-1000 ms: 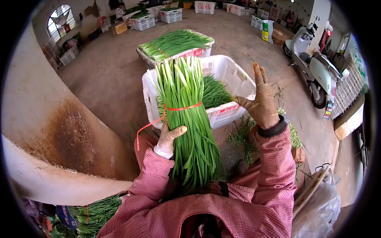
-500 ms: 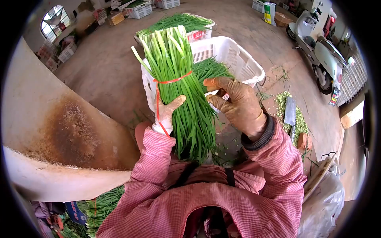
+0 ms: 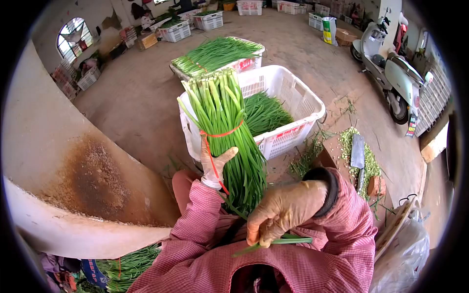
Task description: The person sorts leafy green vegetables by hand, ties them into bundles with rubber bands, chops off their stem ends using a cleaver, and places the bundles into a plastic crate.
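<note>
My left hand (image 3: 217, 163), in a pale glove, is wrapped round a thick bunch of garlic chives (image 3: 239, 161), its cut white-green ends pointing up and away. A red tie (image 3: 223, 133) circles the bunch, and its loose tail hangs past my left wrist. Down by my lap, my right hand (image 3: 286, 210), in a stained glove, pinches a few loose green leaves (image 3: 293, 240). Just beyond the bunch stands a white plastic crate (image 3: 305, 95) with cut chives (image 3: 266, 115) lying in it.
Another crate (image 3: 251, 62) behind is heaped with chives. At right, a cleaver (image 3: 357, 154) lies on chopped trimmings beside a brick (image 3: 376, 185). A scooter (image 3: 403, 75) stands farther right. To my left curves a stained wall-like surface (image 3: 49, 146); more chives (image 3: 134, 266) lie below it.
My right hand has moved from beside the bunch down to my lap, now with loose leaves in its fingers. The bunch in my left hand sits lower in view, as the camera has tilted up.
</note>
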A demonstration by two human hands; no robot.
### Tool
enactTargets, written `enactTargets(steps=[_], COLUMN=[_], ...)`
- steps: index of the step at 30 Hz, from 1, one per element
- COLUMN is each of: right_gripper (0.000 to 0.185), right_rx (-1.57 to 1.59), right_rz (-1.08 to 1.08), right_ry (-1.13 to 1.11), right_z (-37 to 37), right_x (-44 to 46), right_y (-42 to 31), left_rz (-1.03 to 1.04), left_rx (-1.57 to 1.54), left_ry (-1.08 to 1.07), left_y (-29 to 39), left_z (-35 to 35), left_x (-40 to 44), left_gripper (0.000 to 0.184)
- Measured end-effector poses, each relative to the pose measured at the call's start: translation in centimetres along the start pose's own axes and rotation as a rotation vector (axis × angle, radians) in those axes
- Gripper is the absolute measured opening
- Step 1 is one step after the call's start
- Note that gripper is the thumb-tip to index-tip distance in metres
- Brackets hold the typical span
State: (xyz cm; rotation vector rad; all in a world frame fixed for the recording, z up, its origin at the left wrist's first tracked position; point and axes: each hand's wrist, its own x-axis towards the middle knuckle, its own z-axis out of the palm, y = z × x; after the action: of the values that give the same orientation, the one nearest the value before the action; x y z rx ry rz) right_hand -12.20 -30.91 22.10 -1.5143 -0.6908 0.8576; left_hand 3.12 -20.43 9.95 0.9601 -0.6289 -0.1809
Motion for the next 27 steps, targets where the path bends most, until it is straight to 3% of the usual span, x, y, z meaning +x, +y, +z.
enactTargets(steps=[1,2,3,5,7,9,11,14,15,17,21,24,25,27], right_gripper=[0.051,0.067,0.083,0.103,0.11,0.118,0.128,0.127,0.124,0.118,0.105,0.08,0.077,0.073], right_rx=[-0.073,-0.517,-0.961,-1.222,-1.262,-1.237,-1.223,-0.615,-0.317,-0.159,0.067,0.147,0.136,0.087], right_rz=[0.112,0.112,0.092,0.283,0.194,0.03,-0.114,-0.35,-0.543,-0.495,-0.653,-0.738,-0.703,-0.586], right_ry=[0.103,0.453,0.802,1.202,1.321,1.451,1.46,1.43,1.349,1.39,1.371,1.44,1.433,1.481], right_z=[1.6,2.9,3.5,3.4,2.0,0.3,-2.4,-3.4,-3.2,-3.3,-3.5,-3.4,-4.1,-5.7], right_x=[-0.7,-0.8,-0.7,-0.6,-0.4,0.3,0.8,2.3,3.4,4.0,5.2,4.7,3.7,1.0], right_y=[1.2,3.9,5.8,5.2,5.0,3.6,5.8,7.7,7.6,8.9,9.7,7.0,6.3,3.5], left_rz=[-0.016,-0.131,-0.139,-0.128,-0.371,-0.198,-0.196,-0.069,-0.049,-0.224,-0.158,-0.048,0.089,-0.123], left_rx=[-0.032,-0.242,-0.137,-0.063,-0.264,-0.213,-0.232,-0.073,-0.064,-0.176,-0.138,0.092,0.348,0.502], left_ry=[0.009,0.028,-0.001,-0.071,-0.058,-0.189,-0.265,-0.259,-0.207,-0.171,-0.272,-0.319,-0.337,-0.496], left_y=[-0.5,-0.5,0.6,1.1,0.8,1.3,2.7,3.4,3.6,5.1,3.9,2.6,2.0,-0.4], left_z=[-0.7,-1.4,-0.8,-0.5,-1.0,0.4,1.7,2.8,3.1,3.4,2.0,1.2,0.7,-1.0], left_x=[0.1,-0.1,0.1,0.1,0.4,0.3,0.1,-0.7,-1.0,-1.6,-1.3,-2.0,-2.4,-3.9], left_gripper=[0.066,0.065,0.065,0.067,0.07,0.074,0.08,0.086,0.085,0.088,0.097,0.111,0.109,0.105])
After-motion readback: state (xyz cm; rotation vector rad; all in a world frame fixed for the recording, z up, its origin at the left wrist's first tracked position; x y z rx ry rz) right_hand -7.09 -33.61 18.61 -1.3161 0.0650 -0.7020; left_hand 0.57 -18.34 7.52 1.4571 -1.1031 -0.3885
